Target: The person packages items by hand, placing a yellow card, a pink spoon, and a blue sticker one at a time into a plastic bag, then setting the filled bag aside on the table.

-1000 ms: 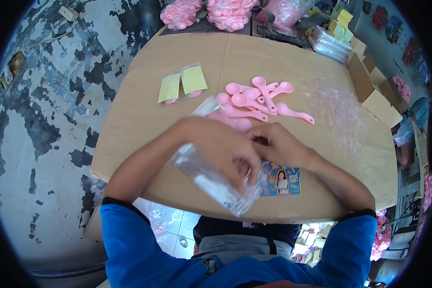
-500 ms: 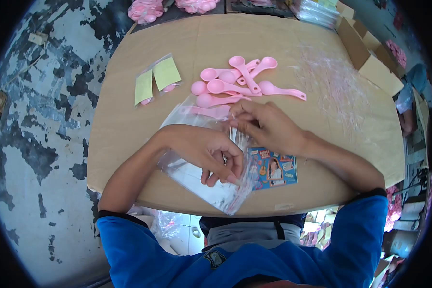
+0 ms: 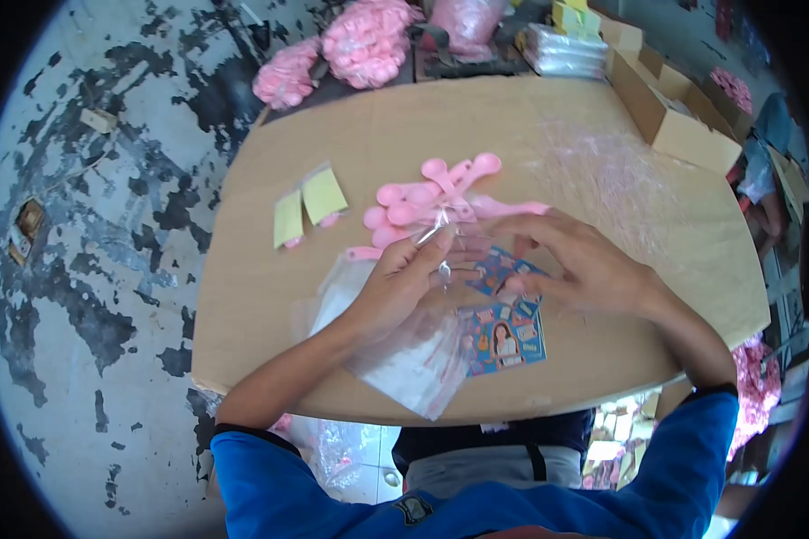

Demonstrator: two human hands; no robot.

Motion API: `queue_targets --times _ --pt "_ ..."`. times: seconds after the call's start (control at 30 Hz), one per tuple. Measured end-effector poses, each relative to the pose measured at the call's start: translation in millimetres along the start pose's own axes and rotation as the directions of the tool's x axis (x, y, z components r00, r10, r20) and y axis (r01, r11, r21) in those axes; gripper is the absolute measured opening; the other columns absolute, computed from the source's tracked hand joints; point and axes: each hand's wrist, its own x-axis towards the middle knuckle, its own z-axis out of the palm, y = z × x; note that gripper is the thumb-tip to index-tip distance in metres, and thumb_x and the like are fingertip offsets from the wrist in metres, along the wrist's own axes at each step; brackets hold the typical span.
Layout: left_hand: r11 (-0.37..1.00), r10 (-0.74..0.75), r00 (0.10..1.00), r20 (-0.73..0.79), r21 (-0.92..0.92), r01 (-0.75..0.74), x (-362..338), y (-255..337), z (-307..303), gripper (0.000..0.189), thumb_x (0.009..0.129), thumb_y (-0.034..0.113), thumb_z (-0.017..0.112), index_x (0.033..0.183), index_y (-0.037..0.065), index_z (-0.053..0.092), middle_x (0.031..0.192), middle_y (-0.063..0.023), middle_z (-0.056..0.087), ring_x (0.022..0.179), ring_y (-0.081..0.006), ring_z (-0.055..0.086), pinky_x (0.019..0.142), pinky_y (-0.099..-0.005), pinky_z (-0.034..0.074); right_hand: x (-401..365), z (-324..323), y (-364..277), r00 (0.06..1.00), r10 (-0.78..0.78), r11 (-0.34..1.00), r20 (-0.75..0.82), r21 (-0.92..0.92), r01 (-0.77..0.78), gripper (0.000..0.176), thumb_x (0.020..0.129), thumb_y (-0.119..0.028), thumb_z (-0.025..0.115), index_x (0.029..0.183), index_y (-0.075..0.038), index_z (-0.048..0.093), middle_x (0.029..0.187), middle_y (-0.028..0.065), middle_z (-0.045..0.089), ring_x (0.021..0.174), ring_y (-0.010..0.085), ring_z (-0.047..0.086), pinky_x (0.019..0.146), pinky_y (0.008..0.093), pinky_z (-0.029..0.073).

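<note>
My left hand [image 3: 403,274] pinches a clear plastic bag [image 3: 448,241] between thumb and fingers, lifted over the table. To its right, my right hand [image 3: 593,265] has its fingers apart, with the fingertips near the bag's edge. Under the left forearm lies a stack of clear plastic bags [image 3: 413,368]. Blue printed cards [image 3: 505,340] rest beside that stack, one partly behind the held bag. Just beyond the hands is a pile of pink plastic spoons [image 3: 422,193]; the left hand's bag overlaps its near side.
Two small clear packs with yellow cards [image 3: 324,194] lie at the table's left. Loose clear plastic strips [image 3: 611,189] spread over the right side. An open cardboard box [image 3: 683,121] stands at the back right corner. Pink bundles [image 3: 368,40] sit behind the far edge.
My left hand has risen from the stack with a clear bag in its pinch. My right hand has moved right and its fingers have spread. The camera view has tilted up.
</note>
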Motion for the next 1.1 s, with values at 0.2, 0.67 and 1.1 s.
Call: queue_targets --times 0.2,0.67,1.1 --pt "0.980 0.108 0.953 -0.283 0.192 -0.054 8 10 -13 0.029 0.096 0.009 0.053 0.122 -0.003 0.053 0.114 -0.0167 0.063 0.101 -0.0231 0.065 0.080 -0.0311 0.056 -12 -1 21 0.991 0.041 0.978 0.125 -0.206 -0.015 0.051 0.083 -0.027 0.069 0.125 -0.002 0.054 0.106 0.0174 0.054 0.107 0.0319 0.049 0.095 0.0429 0.038" --pt "0.991 0.133 0.934 -0.331 0.036 -0.129 9 7 -17 0.031 0.098 0.012 0.051 0.125 -0.003 0.048 0.111 -0.0163 0.064 0.102 -0.0247 0.065 0.082 -0.0348 0.057 -13 4 28 0.975 0.221 0.975 0.009 -0.002 -0.221 0.055 0.082 0.002 0.061 0.135 -0.006 0.047 0.123 0.0217 0.046 0.116 0.0391 0.044 0.101 0.0404 0.038" --pt "0.983 0.182 0.952 -0.245 0.072 -0.170 2 13 -30 0.031 0.092 0.016 0.063 0.118 0.001 0.056 0.106 -0.0089 0.066 0.094 -0.0141 0.065 0.080 -0.0270 0.052 8 2 26 0.939 0.327 0.939 0.105 0.079 -0.336 0.046 0.080 0.000 0.071 0.122 0.002 0.054 0.102 0.0084 0.056 0.097 0.0177 0.055 0.086 0.0321 0.047"
